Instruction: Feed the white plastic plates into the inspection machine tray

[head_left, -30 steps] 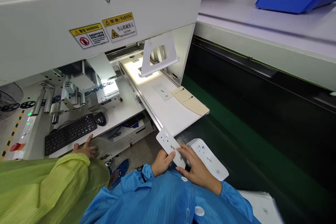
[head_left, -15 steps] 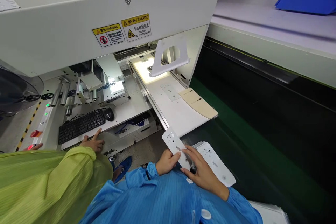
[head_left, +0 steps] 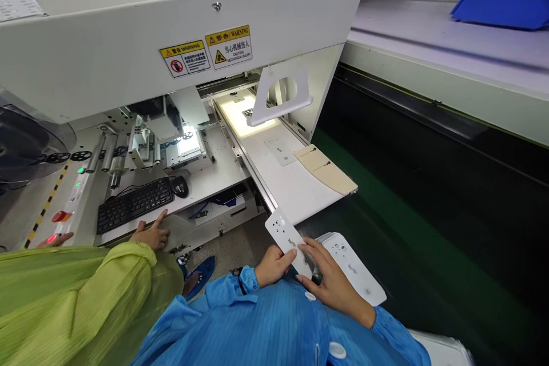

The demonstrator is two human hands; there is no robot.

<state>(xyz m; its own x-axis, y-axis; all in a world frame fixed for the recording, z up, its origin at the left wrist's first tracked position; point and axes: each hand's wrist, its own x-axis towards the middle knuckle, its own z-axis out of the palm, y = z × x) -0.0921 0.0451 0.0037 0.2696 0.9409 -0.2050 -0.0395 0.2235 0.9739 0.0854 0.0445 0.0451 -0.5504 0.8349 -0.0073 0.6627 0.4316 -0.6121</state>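
A white flat panel point(head_left: 281, 229) with rounded corners, small holes and dark printed marks is held tilted in front of my body. My left hand point(head_left: 274, 263) grips its left edge, thumb on top. On its right edge, my right hand point(head_left: 330, 277) closes with fingers on the face and thumb near the lower end. Beside my right hand lies a stack of similar white panels point(head_left: 358, 271). Beyond the held panel, another such panel point(head_left: 281, 151) lies flat on the white conveyor belt point(head_left: 295, 194).
A white machine housing point(head_left: 128, 46) with warning labels overhangs the belt. A beige plate point(head_left: 326, 170) juts from the belt's right side. At left, a co-worker's hand point(head_left: 151, 234) in a green sleeve rests near a keyboard point(head_left: 135, 203) and mouse point(head_left: 179, 186). A dark green conveyor point(head_left: 412, 223) runs at right.
The view has shifted very slightly, so the machine appears a little lower and farther right. Both hands keep the same hold on the panel.
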